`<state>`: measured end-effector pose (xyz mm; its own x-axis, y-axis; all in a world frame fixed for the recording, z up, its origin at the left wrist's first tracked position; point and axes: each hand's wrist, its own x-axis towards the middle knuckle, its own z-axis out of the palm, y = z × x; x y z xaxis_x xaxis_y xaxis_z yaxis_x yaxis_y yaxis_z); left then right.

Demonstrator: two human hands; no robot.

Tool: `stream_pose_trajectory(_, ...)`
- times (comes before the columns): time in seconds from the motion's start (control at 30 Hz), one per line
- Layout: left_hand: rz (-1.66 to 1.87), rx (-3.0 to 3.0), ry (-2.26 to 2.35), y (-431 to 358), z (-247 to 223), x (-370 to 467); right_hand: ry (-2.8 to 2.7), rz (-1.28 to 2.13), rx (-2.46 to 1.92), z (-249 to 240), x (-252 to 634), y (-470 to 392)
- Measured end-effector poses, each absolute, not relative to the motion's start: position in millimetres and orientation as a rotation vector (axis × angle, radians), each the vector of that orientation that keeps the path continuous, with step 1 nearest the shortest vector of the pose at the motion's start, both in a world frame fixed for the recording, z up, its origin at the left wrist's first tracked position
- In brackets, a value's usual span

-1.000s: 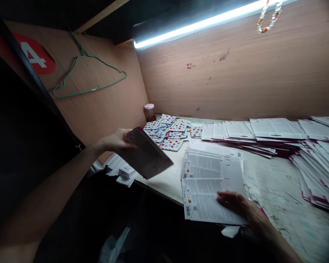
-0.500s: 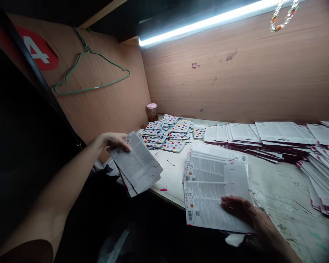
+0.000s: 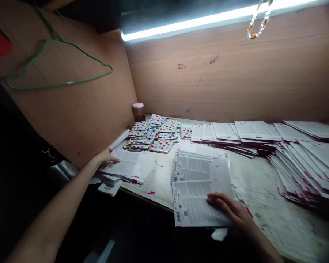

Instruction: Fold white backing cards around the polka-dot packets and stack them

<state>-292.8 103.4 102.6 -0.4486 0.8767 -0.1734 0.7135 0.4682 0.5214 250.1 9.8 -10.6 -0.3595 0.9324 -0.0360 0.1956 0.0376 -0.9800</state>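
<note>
1. Head view: overlapping printed cards [image 3: 193, 204] lie fanned at the front edge of the worn white table [image 3: 249, 175]; right hand [image 3: 230, 208] rests across the nearest card, fingers loosely extended.
2. Left hand [image 3: 106, 157] touches another card stack [image 3: 130, 164], on the left; cannot tell whether it grips.
3. Polka-dot packets [image 3: 161, 146] piled just behind that stack; pink-lidded jar [image 3: 138, 111] beyond them.
4. Magenta-edged card piles [image 3: 257, 129] along back and right.
5. Green wire hanger [image 3: 70, 83] against left panel.
</note>
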Motion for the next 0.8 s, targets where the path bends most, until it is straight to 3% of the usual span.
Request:
stream_pose_trajectory(0.17, 0.631, 1.548, 2.422, 79, 85, -217, -2.193, 0.797, -1.184, -11, 239, 0)
stream_pose_trajectory(0.33, 0.779, 1.743, 1.703, 49, 37, -86, -2.370, 0.388, -1.345, -36, 219, -14)
stream_pose_trajectory(0.47, 0.823, 1.636, 1.643, 71, 13, -28, -2.253, 0.254, -1.527, -40, 200, 3)
stream_pose_trajectory(0.67, 0.984, 1.447, 1.756, 99, 3, -6, -2.202, 0.245, -1.521, -27, 194, 43)
stream_pose_trajectory(0.8, 1.078, 1.358, 1.687, 82, -5, -9, -1.759, 0.192, -1.526, -20, 215, 44)
